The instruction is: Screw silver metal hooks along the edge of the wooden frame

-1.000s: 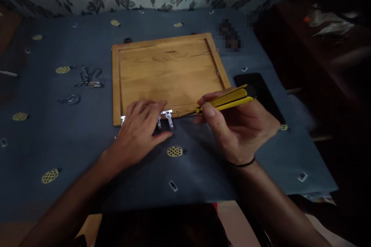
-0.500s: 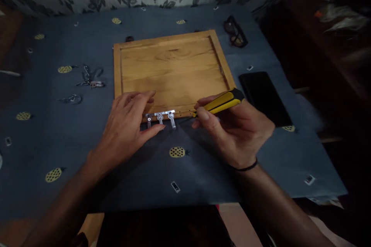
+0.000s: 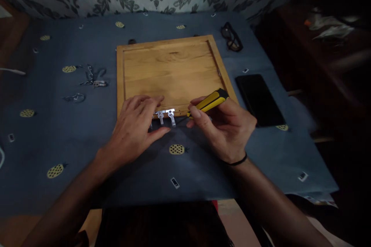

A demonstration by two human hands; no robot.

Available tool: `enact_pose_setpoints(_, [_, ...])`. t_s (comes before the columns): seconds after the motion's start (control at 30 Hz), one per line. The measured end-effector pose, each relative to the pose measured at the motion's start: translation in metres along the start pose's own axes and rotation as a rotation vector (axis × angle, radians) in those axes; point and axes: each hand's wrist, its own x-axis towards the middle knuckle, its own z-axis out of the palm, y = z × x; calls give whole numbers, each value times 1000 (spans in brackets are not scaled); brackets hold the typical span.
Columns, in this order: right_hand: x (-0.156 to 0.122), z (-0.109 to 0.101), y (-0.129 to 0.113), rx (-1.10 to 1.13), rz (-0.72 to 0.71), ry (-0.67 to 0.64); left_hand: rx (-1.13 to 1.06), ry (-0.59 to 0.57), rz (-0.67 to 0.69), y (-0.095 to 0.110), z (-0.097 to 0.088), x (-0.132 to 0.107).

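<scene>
The board (image 3: 174,73) is honey-brown wood with dark grain and a small knot, lying flat and slightly askew, its raised rim framing a sunken panel. Along its near edge sits a row of shiny silver hooks (image 3: 172,117), two in plain view side by side and a third mostly covered, their ends jutting out past the wood, with small dark holes just to their right. The screwdriver (image 3: 209,102), yellow and black, is held slanting, handle up to the right, thin shaft pointing down-left toward the hooks, its tip too dim to make out.
</scene>
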Motion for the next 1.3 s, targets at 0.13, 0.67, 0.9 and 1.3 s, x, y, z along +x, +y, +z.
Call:
enact_pose_setpoints(0.13, [0, 1, 0, 18, 11, -5, 1, -6, 7, 1, 2, 0])
enact_pose_setpoints(0.67, [4, -3, 1, -3, 28, 114, 122, -61, 27, 20, 13, 12])
enact_pose_setpoints(0.9, [6, -5, -1, 17, 24, 120, 111, -86, -1, 20, 15, 15])
enact_pose_setpoints(1.3, [7, -7, -3, 7, 23, 142, 107, -72, 16, 18, 18, 15])
